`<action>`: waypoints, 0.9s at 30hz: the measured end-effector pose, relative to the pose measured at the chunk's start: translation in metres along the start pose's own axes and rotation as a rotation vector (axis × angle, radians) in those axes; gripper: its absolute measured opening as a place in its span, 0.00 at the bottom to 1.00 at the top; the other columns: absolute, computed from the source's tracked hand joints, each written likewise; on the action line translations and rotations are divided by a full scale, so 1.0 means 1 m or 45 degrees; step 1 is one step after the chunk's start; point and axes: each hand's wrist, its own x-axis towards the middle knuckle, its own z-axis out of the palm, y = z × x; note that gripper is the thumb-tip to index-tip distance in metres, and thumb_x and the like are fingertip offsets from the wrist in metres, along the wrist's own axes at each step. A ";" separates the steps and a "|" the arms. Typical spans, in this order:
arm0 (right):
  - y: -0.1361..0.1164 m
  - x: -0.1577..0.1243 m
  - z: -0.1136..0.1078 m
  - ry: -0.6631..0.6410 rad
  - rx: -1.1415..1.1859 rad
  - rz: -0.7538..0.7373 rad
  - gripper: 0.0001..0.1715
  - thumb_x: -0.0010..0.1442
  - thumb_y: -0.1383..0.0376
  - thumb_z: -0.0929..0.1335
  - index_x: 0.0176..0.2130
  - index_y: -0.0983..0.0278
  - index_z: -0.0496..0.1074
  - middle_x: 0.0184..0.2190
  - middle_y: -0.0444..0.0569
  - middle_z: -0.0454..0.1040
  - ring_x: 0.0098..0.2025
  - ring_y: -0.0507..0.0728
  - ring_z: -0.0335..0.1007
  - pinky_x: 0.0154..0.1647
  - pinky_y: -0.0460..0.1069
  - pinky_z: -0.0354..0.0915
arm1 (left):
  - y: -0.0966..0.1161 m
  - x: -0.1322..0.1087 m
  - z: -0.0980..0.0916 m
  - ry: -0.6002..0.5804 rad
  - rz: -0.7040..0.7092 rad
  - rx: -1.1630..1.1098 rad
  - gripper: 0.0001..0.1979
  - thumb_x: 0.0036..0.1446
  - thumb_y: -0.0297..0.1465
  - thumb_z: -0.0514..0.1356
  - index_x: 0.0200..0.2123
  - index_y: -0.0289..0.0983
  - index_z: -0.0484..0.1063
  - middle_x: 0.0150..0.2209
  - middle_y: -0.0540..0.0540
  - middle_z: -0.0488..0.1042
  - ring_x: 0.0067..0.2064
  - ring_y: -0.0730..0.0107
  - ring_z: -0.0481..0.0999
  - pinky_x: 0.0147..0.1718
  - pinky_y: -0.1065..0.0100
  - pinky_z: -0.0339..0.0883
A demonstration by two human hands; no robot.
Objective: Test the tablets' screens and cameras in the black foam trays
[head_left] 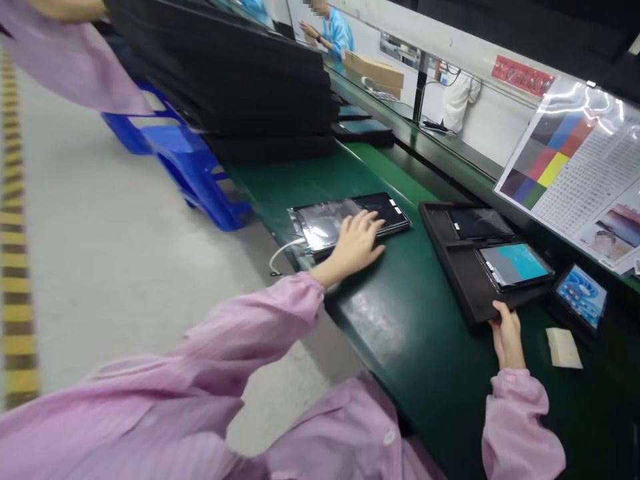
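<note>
A black stack stands toward the far end of the green desk. A black tray sits toward the back edge. A partly film-covered tablet lies by the front edge. The left hand rests open on it, fingers spread; the right hand grips the tray's rim, near a pale block.

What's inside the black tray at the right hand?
The tray holds two tablets: one with a dark screen, one showing grey and cyan. The right hand is at its near edge. The tray floor directly beneath both tablets is covered.
</note>
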 end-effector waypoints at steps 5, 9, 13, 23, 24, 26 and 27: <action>0.001 -0.040 -0.026 0.057 -0.019 0.012 0.40 0.38 0.56 0.81 0.51 0.59 0.77 0.42 0.46 0.82 0.47 0.60 0.79 0.49 0.53 0.76 | -0.064 -0.001 -0.004 -0.076 -0.079 0.140 0.33 0.70 0.44 0.50 0.69 0.30 0.67 0.70 0.28 0.66 0.72 0.37 0.63 0.70 0.45 0.55; 0.001 -0.093 -0.075 0.172 -0.102 0.126 0.43 0.34 0.55 0.81 0.51 0.59 0.79 0.41 0.50 0.83 0.45 0.66 0.80 0.49 0.60 0.78 | -0.074 0.007 -0.003 -0.040 -0.140 0.187 0.33 0.72 0.45 0.48 0.70 0.31 0.66 0.71 0.28 0.65 0.72 0.38 0.62 0.70 0.43 0.54; -0.002 -0.145 -0.130 0.266 -0.246 0.225 0.39 0.30 0.55 0.83 0.44 0.61 0.81 0.40 0.52 0.83 0.47 0.70 0.81 0.47 0.60 0.77 | -0.082 0.027 -0.004 -0.081 -0.302 0.182 0.34 0.71 0.43 0.50 0.72 0.29 0.63 0.72 0.29 0.62 0.73 0.37 0.58 0.72 0.40 0.50; -0.099 -0.142 -0.124 0.356 -1.420 -0.571 0.29 0.66 0.40 0.70 0.46 0.61 0.77 0.41 0.50 0.73 0.36 0.56 0.69 0.35 0.50 0.66 | 0.043 0.069 -0.013 -0.223 0.244 -0.409 0.32 0.66 0.47 0.59 0.63 0.28 0.71 0.69 0.33 0.63 0.73 0.42 0.61 0.73 0.46 0.52; -0.105 -0.133 -0.112 0.367 -1.388 -0.708 0.28 0.66 0.41 0.70 0.48 0.61 0.76 0.45 0.53 0.73 0.41 0.58 0.72 0.40 0.52 0.69 | 0.074 0.069 -0.012 -0.280 0.366 -0.465 0.29 0.66 0.47 0.59 0.61 0.33 0.74 0.64 0.39 0.70 0.69 0.49 0.68 0.71 0.52 0.58; -0.108 -0.116 -0.089 0.254 -1.408 -0.938 0.31 0.64 0.42 0.73 0.53 0.61 0.73 0.55 0.57 0.71 0.56 0.65 0.71 0.54 0.60 0.70 | 0.132 0.065 -0.006 -0.404 0.606 -0.529 0.26 0.66 0.45 0.60 0.60 0.35 0.74 0.58 0.40 0.77 0.62 0.52 0.75 0.66 0.56 0.65; -0.104 -0.108 -0.078 0.160 -1.426 -1.003 0.33 0.64 0.43 0.73 0.57 0.60 0.71 0.59 0.59 0.69 0.62 0.68 0.68 0.60 0.64 0.68 | 0.156 0.062 -0.001 -0.426 0.704 -0.532 0.25 0.65 0.43 0.62 0.58 0.33 0.75 0.58 0.37 0.77 0.60 0.50 0.76 0.65 0.54 0.67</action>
